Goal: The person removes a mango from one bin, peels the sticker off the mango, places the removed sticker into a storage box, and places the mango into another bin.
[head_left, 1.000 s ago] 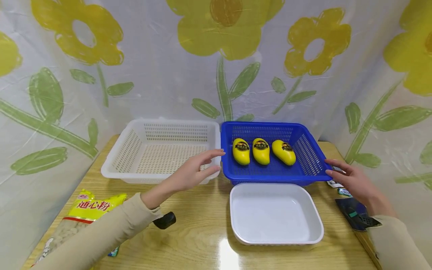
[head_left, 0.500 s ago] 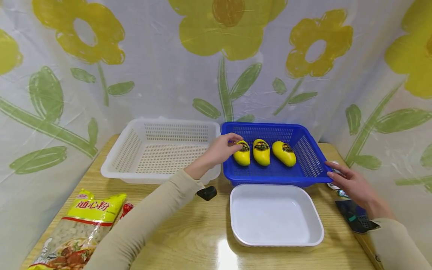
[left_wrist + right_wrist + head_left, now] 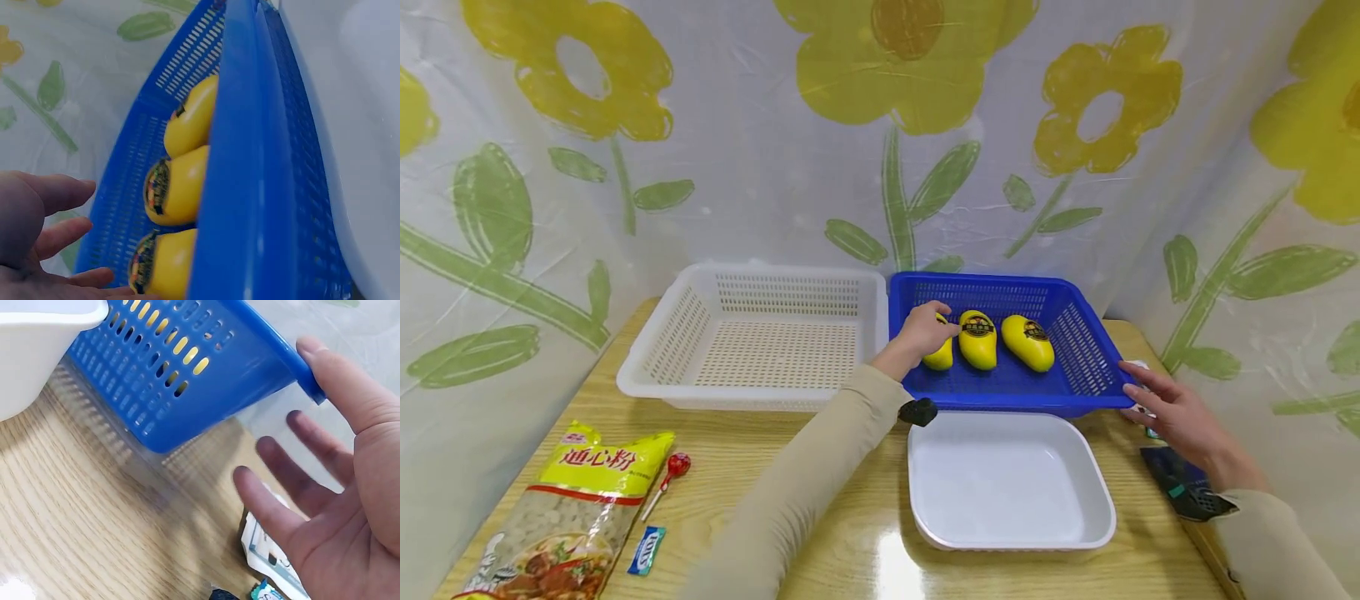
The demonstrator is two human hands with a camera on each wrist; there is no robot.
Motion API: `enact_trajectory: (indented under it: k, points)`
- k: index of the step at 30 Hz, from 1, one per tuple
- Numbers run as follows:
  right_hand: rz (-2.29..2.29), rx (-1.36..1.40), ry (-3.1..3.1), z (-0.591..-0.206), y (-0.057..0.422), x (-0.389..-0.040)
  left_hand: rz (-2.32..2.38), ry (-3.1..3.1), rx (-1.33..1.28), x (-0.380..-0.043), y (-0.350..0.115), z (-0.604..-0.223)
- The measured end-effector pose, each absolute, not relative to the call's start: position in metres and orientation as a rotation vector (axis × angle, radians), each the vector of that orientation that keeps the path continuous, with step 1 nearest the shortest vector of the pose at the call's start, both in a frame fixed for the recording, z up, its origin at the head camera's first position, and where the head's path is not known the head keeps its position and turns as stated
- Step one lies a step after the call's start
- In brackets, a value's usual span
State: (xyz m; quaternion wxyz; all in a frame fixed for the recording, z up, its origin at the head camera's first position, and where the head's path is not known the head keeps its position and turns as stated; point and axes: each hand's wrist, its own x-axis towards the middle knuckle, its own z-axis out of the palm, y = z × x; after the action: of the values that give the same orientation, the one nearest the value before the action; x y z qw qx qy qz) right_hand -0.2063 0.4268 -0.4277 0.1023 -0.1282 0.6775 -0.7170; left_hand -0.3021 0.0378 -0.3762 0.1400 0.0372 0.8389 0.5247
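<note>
Mangoes point(image 3: 979, 350), all views; lollipop point(image 3: 678, 464), head only.

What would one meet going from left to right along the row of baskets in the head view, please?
White basket, left hand, middle mango, rightmost mango, blue basket's right wall, right hand.

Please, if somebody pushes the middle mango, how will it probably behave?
The middle mango will probably rock or roll sideways, because its body is rounded. Its smooth, shiny skin may be slightly slippery. The blue basket has raised walls, which would likely contain it.
</note>
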Motion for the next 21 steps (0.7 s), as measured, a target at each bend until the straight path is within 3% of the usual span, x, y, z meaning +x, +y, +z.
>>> enact_trajectory:
  k: [21]
  points:
    - [-2.239,-0.543,1.741,-0.436,0.428,-0.21,1.447,2.523,-0.05,-0.314,0.048,-0.389]
